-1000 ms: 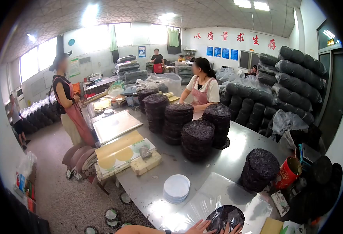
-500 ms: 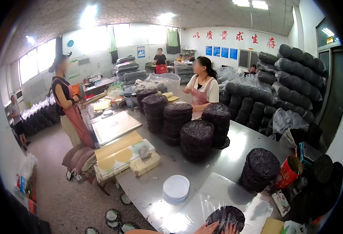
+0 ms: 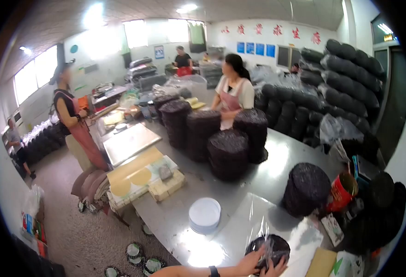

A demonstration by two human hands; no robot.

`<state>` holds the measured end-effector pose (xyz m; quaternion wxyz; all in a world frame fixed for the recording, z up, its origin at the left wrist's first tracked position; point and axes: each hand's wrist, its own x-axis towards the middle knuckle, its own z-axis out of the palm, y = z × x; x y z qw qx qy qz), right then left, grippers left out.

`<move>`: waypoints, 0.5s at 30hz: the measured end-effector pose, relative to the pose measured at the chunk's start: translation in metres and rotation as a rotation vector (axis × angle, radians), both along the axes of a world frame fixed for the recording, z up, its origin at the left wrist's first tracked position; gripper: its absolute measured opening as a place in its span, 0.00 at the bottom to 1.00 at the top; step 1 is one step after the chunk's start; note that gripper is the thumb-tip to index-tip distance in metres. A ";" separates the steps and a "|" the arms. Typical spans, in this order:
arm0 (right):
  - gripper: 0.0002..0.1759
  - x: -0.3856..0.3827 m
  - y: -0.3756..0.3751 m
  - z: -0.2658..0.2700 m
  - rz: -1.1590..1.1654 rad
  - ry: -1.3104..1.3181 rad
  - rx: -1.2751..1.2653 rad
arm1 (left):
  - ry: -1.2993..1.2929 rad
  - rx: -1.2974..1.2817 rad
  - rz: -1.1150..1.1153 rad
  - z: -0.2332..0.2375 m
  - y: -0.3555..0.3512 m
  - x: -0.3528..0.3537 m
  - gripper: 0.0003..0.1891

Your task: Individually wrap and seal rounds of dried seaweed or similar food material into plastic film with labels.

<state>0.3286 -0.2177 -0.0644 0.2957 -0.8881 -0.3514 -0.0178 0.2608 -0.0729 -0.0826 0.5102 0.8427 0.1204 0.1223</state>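
A dark, crinkled round cake that looks like dried seaweed (image 3: pixel 263 243) lies at the near edge of the metal table, partly under a clear plastic bag (image 3: pixel 251 214). My left hand (image 3: pixel 251 264) reaches in from the left, a dark band on its wrist, with its fingers closed on the gathered plastic over the cake. Against the cake's near right side is my right hand (image 3: pixel 275 267), its fingers bent on the plastic too. Motion blurs the fingertips. A stack of white round discs (image 3: pixel 204 215) stands to the left.
Several tall stacks of dark cakes (image 3: pixel 228 154) stand mid-table, and another stack (image 3: pixel 306 189) at right beside a red can (image 3: pixel 343 191). A yellowish block (image 3: pixel 166 186) lies on the left. Across the table stands a person in a pink apron (image 3: pixel 233 94); another (image 3: pixel 76 120) stands at left.
My hands have moved from lying flat on the cake to closer together, drawing the plastic up over it. The view has shifted slightly. The person across the table has lowered an arm.
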 end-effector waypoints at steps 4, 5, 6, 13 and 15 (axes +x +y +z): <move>0.36 0.002 -0.002 0.017 -0.024 0.241 0.240 | 0.096 -0.051 0.070 0.036 -0.002 -0.004 0.66; 0.38 0.000 -0.001 0.032 -0.063 0.203 0.205 | 0.105 -0.031 0.097 0.033 -0.003 0.000 0.66; 0.38 0.004 0.000 0.044 -0.041 0.290 0.223 | 0.179 0.014 0.063 0.049 -0.001 0.003 0.63; 0.30 0.024 0.015 0.039 0.074 0.035 0.162 | -0.067 0.587 0.078 0.041 0.005 0.010 0.44; 0.33 0.024 0.016 0.039 0.071 0.238 0.106 | -0.036 0.279 0.074 0.032 0.005 0.008 0.43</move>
